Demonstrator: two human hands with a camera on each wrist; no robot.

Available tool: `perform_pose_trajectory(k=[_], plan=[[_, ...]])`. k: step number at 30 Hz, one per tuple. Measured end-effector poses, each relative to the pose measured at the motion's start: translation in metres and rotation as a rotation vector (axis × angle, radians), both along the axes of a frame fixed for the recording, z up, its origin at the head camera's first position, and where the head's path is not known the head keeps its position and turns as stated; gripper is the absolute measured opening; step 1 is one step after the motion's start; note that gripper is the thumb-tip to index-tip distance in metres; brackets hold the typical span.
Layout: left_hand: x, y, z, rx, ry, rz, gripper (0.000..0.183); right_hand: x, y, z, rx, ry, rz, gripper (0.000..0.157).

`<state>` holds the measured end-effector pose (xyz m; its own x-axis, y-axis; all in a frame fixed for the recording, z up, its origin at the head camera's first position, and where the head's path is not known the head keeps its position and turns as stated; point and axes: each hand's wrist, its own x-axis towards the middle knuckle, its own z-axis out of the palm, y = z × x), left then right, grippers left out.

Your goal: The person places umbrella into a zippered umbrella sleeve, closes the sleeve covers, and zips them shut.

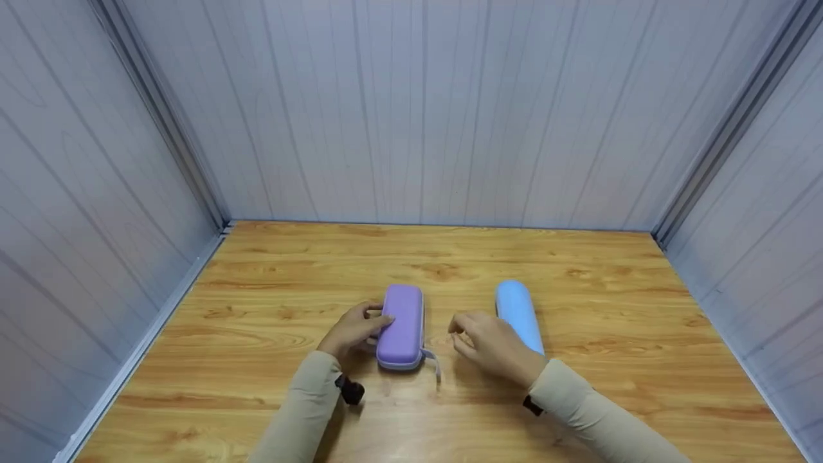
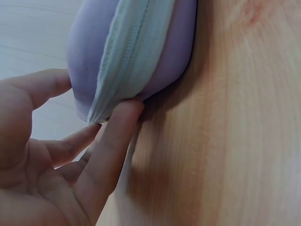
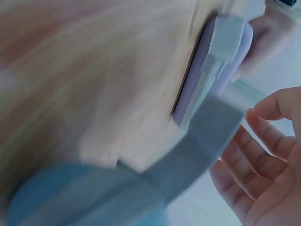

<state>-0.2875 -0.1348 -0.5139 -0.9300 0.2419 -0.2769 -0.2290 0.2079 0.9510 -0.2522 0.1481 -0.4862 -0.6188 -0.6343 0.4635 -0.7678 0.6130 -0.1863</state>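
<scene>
A purple zip case (image 1: 400, 328) with a pale zip band lies on the wooden tabletop. My left hand (image 1: 357, 329) grips it from the left, thumb over its top and fingers against its side. The left wrist view shows fingertips (image 2: 129, 106) at the rounded end beside the zip. My right hand (image 1: 492, 344), fingers loosely bent, hovers between this case and a blue case (image 1: 519, 315), whose near end is hidden by the wrist. In the right wrist view, a grey strap (image 3: 200, 143) from the blue case overlaps the fingertips of my right hand (image 3: 263, 155).
A short grey strap (image 1: 432, 361) sticks out from the purple case's near right corner. The wooden tabletop (image 1: 270, 276) is enclosed by pale panelled walls (image 1: 418, 116) at the back and both sides. Dark wrist cameras (image 1: 350, 390) sit at the cuffs.
</scene>
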Motion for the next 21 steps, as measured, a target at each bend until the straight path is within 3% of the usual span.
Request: perform_pose_trajectory(k=[8,15,17,21], plan=[[0.001,0.0,0.002,-0.024,0.074,0.085,0.049,-0.01,0.034,0.005,-0.014,-0.01,-0.096,0.007],[0.002,0.0,0.003,-0.082,0.129,0.072,0.044,-0.012,0.05,0.005,-0.022,0.009,-0.152,0.006],[0.003,0.0,0.005,-0.138,0.189,0.047,0.042,-0.012,0.054,0.005,-0.019,-0.002,-0.176,0.006],[0.005,-0.002,0.009,-0.339,0.399,-0.058,0.035,-0.011,0.064,0.004,-0.047,-0.027,-0.227,0.007]])
